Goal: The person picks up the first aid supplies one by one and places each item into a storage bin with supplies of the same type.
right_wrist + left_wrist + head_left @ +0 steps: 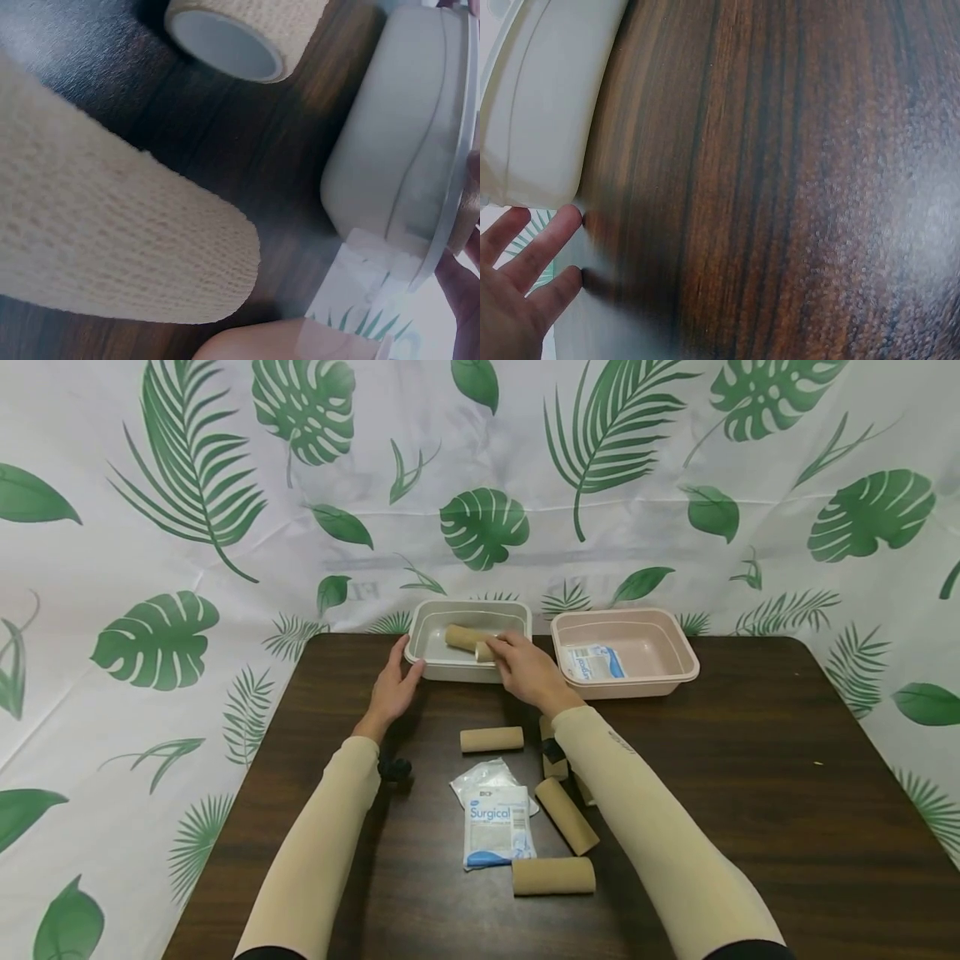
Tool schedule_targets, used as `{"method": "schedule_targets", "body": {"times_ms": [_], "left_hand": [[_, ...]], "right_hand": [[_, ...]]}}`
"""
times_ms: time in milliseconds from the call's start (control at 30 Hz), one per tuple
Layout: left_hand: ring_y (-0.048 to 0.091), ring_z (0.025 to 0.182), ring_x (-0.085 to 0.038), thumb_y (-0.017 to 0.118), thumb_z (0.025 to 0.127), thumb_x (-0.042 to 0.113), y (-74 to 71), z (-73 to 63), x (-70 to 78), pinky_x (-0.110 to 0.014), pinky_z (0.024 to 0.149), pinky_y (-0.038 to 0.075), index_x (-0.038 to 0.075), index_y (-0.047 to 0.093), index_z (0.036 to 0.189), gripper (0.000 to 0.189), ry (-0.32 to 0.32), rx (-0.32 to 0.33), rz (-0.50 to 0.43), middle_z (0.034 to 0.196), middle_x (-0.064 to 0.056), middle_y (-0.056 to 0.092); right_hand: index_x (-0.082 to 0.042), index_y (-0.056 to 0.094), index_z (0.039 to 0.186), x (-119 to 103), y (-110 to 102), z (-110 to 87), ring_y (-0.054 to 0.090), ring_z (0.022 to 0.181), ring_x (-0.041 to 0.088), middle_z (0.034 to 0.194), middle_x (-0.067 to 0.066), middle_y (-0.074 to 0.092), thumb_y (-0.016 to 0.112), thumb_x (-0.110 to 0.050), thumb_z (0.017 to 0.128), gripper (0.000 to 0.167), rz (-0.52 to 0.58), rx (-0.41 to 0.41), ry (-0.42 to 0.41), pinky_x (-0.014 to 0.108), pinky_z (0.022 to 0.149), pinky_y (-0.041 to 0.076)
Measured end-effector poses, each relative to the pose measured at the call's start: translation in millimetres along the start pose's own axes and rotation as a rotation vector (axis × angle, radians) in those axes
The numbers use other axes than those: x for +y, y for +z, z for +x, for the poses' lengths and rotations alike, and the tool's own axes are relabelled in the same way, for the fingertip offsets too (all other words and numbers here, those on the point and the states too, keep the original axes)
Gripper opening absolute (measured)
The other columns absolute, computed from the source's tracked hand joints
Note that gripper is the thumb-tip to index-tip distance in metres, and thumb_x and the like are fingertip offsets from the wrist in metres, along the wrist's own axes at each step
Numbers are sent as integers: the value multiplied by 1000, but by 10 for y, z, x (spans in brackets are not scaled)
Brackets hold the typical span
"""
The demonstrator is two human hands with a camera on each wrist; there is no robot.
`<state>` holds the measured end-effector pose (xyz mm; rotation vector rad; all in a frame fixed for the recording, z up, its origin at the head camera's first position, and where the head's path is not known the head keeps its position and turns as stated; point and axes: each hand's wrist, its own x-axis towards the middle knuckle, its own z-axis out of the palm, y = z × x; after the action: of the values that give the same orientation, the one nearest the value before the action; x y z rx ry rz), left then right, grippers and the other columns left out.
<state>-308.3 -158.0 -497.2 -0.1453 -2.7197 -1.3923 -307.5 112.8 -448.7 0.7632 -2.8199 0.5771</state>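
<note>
At the back of the table stands a grey plastic bin (pixel 457 671) with a brown cardboard tube (pixel 463 637) lying in it. My right hand (pixel 528 672) reaches over its right side and pinches a second cardboard tube (pixel 485 652), whose round end faces left beside the first. My left hand (pixel 393 691) rests against the bin's left end, its fingers spread and fairly straight. In the left wrist view the fingertips (pixel 568 216) touch the lower corner of the bin. The right wrist view shows the bin's outer wall (pixel 390 127) and only part of the right hand.
A pink bin (pixel 660 689) to the right holds a white-and-blue packet (pixel 596 662) marked Surgical. Several cardboard tubes (pixel 553 877) lie on the dark wooden table (pixel 750 793), some partly under my right forearm. Two overlapping packets (pixel 497 827) lie mid-table. A leaf-print cloth (pixel 405 552) hangs behind.
</note>
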Motion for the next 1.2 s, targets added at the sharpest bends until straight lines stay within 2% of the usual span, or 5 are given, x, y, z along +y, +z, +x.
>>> {"method": "schedule_targets", "body": {"times_ms": [233, 567, 700, 933, 1200], "left_hand": [[40, 135, -38, 47, 103, 45, -14, 9, 1, -57, 105, 31, 25, 20, 157, 63, -1, -7, 6, 157, -8, 31], [36, 138, -39, 45, 103, 44, -25, 4, -2, -58, 107, 28, 25, 18, 158, 64, 7, -6, 12, 158, -10, 31], [38, 136, -41, 45, 103, 45, -14, 2, 6, -60, 105, 30, 26, 16, 158, 64, 13, -17, 16, 157, -11, 31], [44, 131, -42, 43, 103, 47, 11, -9, 23, -60, 103, 32, 24, 18, 158, 65, 19, -6, 11, 154, -14, 36], [57, 114, -40, 43, 103, 47, 14, -26, 22, -60, 101, 34, 26, 16, 158, 65, 7, -8, 13, 146, -17, 46]], "right_hand": [[-10, 43, 149, -2, -38, -30, 45, 132, 26, 148, 9, 40, 58, -17, 99, 53, -25, -49, 7, 40, 102, 41], [-12, 51, 143, -52, -121, -206, 47, 129, 27, 146, 10, 44, 59, -18, 99, 46, 37, 8, -91, 41, 98, 43], [-11, 54, 141, -89, -281, -427, 47, 129, 29, 145, 11, 45, 63, -18, 97, 46, 88, -5, -139, 46, 99, 42], [-13, 54, 141, 7, -547, -933, 45, 131, 28, 147, 8, 44, 63, -23, 97, 45, 174, -151, -98, 48, 100, 41], [-10, 61, 134, 171, -554, -1460, 51, 126, 28, 143, 8, 48, 72, -17, 90, 46, 182, -200, -100, 49, 98, 43]]}}
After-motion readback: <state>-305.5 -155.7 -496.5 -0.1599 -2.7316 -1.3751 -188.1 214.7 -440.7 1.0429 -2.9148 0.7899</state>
